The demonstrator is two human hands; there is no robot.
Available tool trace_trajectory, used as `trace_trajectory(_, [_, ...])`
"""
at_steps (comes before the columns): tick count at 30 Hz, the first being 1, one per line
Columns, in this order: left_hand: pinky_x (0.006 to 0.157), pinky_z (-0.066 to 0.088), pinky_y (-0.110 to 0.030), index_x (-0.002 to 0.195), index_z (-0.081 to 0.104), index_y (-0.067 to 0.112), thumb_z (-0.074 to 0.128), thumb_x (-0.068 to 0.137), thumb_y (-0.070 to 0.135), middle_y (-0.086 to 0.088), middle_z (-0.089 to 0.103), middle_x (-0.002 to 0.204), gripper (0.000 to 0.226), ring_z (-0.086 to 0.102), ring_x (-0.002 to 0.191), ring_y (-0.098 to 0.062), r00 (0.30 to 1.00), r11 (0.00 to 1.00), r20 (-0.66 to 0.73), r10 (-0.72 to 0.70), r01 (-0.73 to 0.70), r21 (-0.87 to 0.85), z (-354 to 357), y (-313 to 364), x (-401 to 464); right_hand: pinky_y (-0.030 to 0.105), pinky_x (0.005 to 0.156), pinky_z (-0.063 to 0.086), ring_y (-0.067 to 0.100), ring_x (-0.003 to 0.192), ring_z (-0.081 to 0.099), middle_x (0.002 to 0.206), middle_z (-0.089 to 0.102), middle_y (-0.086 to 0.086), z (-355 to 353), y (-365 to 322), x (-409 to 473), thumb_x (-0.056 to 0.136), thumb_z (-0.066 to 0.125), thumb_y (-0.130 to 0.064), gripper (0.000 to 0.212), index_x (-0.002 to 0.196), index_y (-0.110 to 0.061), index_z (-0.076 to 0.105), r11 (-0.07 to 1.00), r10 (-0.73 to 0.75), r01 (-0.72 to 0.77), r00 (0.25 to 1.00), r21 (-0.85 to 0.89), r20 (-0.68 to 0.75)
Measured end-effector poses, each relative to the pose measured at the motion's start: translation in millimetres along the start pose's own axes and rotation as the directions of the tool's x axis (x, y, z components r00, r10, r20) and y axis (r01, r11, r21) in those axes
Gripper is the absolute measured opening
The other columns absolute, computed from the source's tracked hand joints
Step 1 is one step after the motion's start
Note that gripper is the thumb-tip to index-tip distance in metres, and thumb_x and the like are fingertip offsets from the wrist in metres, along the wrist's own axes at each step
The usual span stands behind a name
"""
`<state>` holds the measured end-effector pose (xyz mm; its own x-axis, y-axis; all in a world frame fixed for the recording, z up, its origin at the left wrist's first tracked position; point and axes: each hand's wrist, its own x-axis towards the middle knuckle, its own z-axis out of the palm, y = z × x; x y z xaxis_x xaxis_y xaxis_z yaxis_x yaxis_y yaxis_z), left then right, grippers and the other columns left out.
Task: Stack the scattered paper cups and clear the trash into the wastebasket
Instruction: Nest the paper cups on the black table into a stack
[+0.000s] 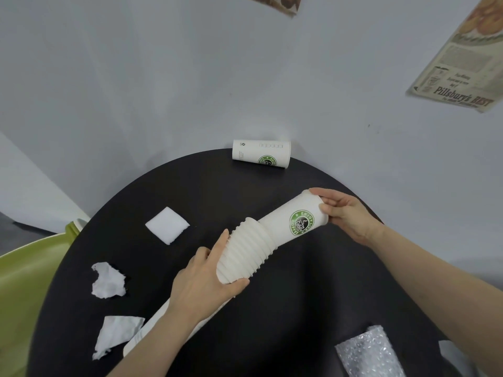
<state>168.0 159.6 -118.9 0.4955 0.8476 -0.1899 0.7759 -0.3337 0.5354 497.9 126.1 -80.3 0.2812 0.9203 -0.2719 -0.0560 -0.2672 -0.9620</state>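
A long stack of white paper cups (245, 254) lies tilted above the round black table (285, 308). My left hand (206, 273) grips its ribbed lower end. The top cup (294, 216), with a green coffee logo, sits pushed onto the stack, and my right hand (343, 210) holds its far end with curled fingers. One more white cup (261, 153) lies on its side at the table's far edge against the wall. On the left lie a folded white napkin (167, 225), a crumpled tissue (109, 281) and a second crumpled tissue (117, 336).
A piece of bubble wrap (367, 352) lies at the table's near right. A white scrap (446, 349) shows at the right edge. A green chair (24, 281) stands left of the table. A white strip (152, 325) lies partly under my left forearm. Grey wall with posters behind.
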Motion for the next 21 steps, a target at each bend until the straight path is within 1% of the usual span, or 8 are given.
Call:
trace_trajectory(2, [0.072,0.049,-0.025,0.144,-0.011,0.051,0.053,0.071,0.076,0.014,0.039,0.111,0.1,0.049,0.093,-0.005,1.0,1.0,-0.006,0.008,-0.008,0.023,2.5,-0.3,-2.1,0.029,0.08,0.055,0.016,0.093,0.067,0.097,0.073,-0.003,12.7,-0.9,-1.7,0.089,0.052,0.007,0.037,0.115,-0.017,0.065,1.0,0.017,-0.016,0.999,-0.017,0.044])
trace_trajectory(6, [0.073,0.045,-0.025,0.144,-0.011,0.051,0.053,0.071,0.075,0.014,0.039,0.112,0.1,0.049,0.096,-0.006,1.0,0.999,-0.012,0.01,-0.01,0.037,5.4,-1.2,-3.5,0.035,0.087,0.053,0.018,0.097,0.066,0.105,0.072,0.004,39.5,4.7,-2.1,0.089,0.053,0.007,0.038,0.114,-0.019,0.066,0.998,0.054,-0.051,0.99,-0.026,0.132])
trace_trajectory(12, [0.07,0.043,-0.025,0.145,-0.009,0.05,0.05,0.071,0.077,0.013,0.04,0.111,0.099,0.05,0.092,-0.007,1.0,0.999,0.01,-0.003,0.003,0.046,7.3,-4.6,-1.6,0.032,0.084,0.053,0.016,0.096,0.064,0.103,0.071,0.001,77.4,22.3,-3.8,0.09,0.055,0.005,0.037,0.116,-0.018,0.066,0.994,0.112,-0.107,0.969,-0.034,0.221])
trace_trajectory(13, [0.07,0.044,-0.025,0.146,-0.008,0.048,0.047,0.069,0.079,0.014,0.041,0.111,0.099,0.05,0.092,-0.007,1.0,0.998,0.008,0.002,-0.002,0.058,7.4,-5.7,-1.7,0.033,0.085,0.053,0.017,0.097,0.064,0.105,0.07,0.002,82.4,25.2,-4.3,0.09,0.055,0.004,0.037,0.118,-0.018,0.065,0.993,0.121,-0.115,0.965,-0.04,0.232])
trace_trajectory(15, [0.072,0.046,-0.025,0.147,-0.007,0.046,0.031,0.06,0.086,0.014,0.042,0.113,0.103,0.051,0.094,-0.007,1.0,0.996,0.003,0.009,-0.009,0.086,7.4,-7.8,-2.2,0.033,0.087,0.052,0.018,0.1,0.063,0.111,0.068,0.007,90.2,30.8,-5.6,0.09,0.056,0.003,0.037,0.12,-0.018,0.064,0.99,0.139,-0.131,0.96,-0.046,0.243])
trace_trajectory(17, [0.077,0.047,-0.027,0.148,-0.008,0.044,0.021,0.054,0.086,0.014,0.043,0.117,0.107,0.051,0.1,-0.007,1.0,0.994,-0.007,0.013,-0.012,0.105,8.7,-8.6,-2.2,0.031,0.086,0.053,0.018,0.101,0.062,0.114,0.066,0.01,95.1,35.1,-6.3,0.09,0.055,0.003,0.038,0.121,-0.018,0.064,0.989,0.145,-0.141,0.957,-0.034,0.251])
trace_trajectory(18, [0.079,0.047,-0.028,0.148,-0.009,0.042,0.023,0.055,0.086,0.014,0.042,0.119,0.107,0.051,0.104,-0.008,1.0,0.993,-0.008,0.012,-0.011,0.117,9.4,-7.8,-1.7,0.03,0.085,0.052,0.018,0.101,0.062,0.114,0.066,0.009,96.9,36.1,-6.7,0.091,0.055,0.003,0.038,0.121,-0.018,0.063,0.99,0.144,-0.142,0.956,-0.026,0.255])
trace_trajectory(21, [0.083,0.047,-0.03,0.147,-0.014,0.038,0.047,0.065,0.082,0.011,0.04,0.126,0.111,0.048,0.112,-0.011,1.0,0.984,0.016,-0.012,0.009,0.18,11.0,-1.5,2.9,0.031,0.084,0.052,0.019,0.102,0.061,0.112,0.066,0.01,101.0,37.9,-6.8,0.091,0.056,0.001,0.038,0.122,-0.019,0.063,0.99,0.138,-0.143,0.956,0.001,0.258])
